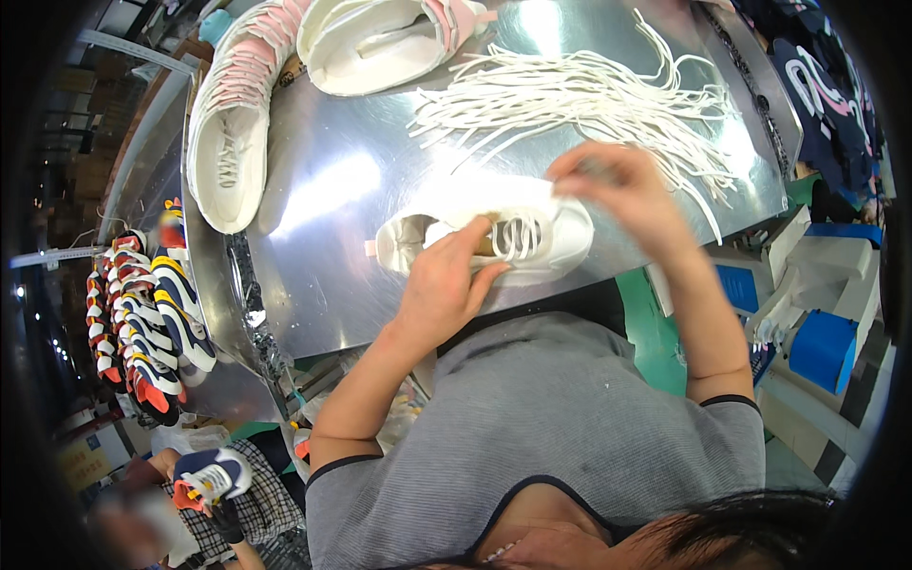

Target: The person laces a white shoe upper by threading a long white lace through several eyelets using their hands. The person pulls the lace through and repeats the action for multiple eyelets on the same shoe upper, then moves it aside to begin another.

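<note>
We pin the shoe (494,242) under our left hand (442,285), grip clamped; right hand (617,185) pinches the lace (518,237) taut, threading evenly.

Bright overhead light glares off the steel table (380,180) in the upper centre. Fisheye bending and black vignette ring the frame; the lower left corner and the moving right hand (617,185) are blurred.

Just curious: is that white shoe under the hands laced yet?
Partly: white laces cross the shoe's middle eyelets; beyond that, cannot tell.
</note>
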{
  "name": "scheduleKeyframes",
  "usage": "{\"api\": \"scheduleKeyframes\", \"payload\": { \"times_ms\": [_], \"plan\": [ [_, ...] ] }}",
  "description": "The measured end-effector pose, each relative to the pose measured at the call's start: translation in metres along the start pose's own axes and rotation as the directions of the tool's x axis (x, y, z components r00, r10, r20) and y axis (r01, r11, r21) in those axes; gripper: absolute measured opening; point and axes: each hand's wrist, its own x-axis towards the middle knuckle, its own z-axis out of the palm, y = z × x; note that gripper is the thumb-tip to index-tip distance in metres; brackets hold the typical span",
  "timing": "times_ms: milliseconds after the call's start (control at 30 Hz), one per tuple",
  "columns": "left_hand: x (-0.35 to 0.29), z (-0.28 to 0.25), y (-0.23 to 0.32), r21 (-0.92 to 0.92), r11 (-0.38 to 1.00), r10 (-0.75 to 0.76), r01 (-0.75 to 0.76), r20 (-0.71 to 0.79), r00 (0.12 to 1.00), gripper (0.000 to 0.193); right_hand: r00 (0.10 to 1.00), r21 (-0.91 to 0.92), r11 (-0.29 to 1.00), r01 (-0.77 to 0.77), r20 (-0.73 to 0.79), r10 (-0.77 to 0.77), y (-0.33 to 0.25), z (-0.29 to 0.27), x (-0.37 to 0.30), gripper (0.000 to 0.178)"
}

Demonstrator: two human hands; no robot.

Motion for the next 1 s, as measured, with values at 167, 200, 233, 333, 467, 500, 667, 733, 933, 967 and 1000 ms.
{"api": "scheduleKeyframes", "payload": {
  "times_ms": [167, 200, 233, 333, 467, 500, 667, 733, 933, 967, 1000],
  "plan": [
    [0.008, -0.011, 0.010, -0.209, 0.849, -0.468, 0.486, 0.130, 0.874, 0.067, 0.986, -0.036, 0.985, -0.167, 0.004, 0.167, 0.041, 0.044, 0.013, 0.014],
    [0.010, -0.011, 0.009, -0.210, 0.835, -0.494, 0.509, 0.124, 0.860, 0.064, 0.983, -0.046, 0.982, -0.186, -0.001, 0.186, 0.046, 0.048, 0.015, 0.014],
    [0.010, -0.008, 0.004, -0.220, 0.835, -0.497, 0.504, 0.092, 0.863, 0.062, 0.979, -0.056, 0.977, -0.204, -0.007, 0.204, 0.050, 0.052, 0.015, 0.014],
    [0.005, 0.007, -0.008, -0.229, 0.852, -0.487, 0.471, -0.019, 0.873, 0.057, 0.993, -0.135, 0.984, -0.118, -0.027, 0.115, 0.060, 0.058, 0.010, 0.014],
    [0.006, 0.016, -0.004, -0.139, 0.889, -0.452, 0.435, -0.133, 0.882, 0.051, 0.999, -0.237, 0.971, -0.026, -0.025, 0.020, 0.059, 0.061, -0.003, 0.014],
    [0.006, 0.016, -0.003, -0.119, 0.889, -0.456, 0.442, -0.147, 0.878, 0.050, 0.999, -0.270, 0.962, -0.030, -0.020, 0.025, 0.055, 0.061, -0.006, 0.014],
    [0.006, 0.018, -0.002, -0.105, 0.897, -0.443, 0.430, -0.168, 0.881, 0.046, 0.991, -0.335, 0.937, -0.097, -0.117, 0.060, 0.036, 0.058, -0.022, 0.021],
    [0.004, 0.020, -0.002, -0.099, 0.897, -0.442, 0.431, -0.181, 0.879, 0.045, 0.992, -0.410, 0.906, -0.102, -0.106, 0.064, 0.029, 0.055, -0.028, 0.020],
    [0.003, 0.023, -0.004, -0.113, 0.927, -0.374, 0.357, -0.237, 0.897, 0.044, 0.999, -0.610, 0.792, 0.020, 0.038, 0.005, 0.027, 0.047, -0.034, 0.013],
    [0.003, 0.024, -0.005, -0.129, 0.931, -0.362, 0.340, -0.239, 0.901, 0.043, 0.998, -0.632, 0.773, 0.044, 0.057, -0.010, 0.028, 0.047, -0.033, 0.014],
    [0.003, 0.024, -0.005, -0.144, 0.935, -0.351, 0.324, -0.241, 0.905, 0.042, 0.997, -0.654, 0.753, 0.068, 0.077, -0.023, 0.029, 0.047, -0.032, 0.015]
  ]
}}
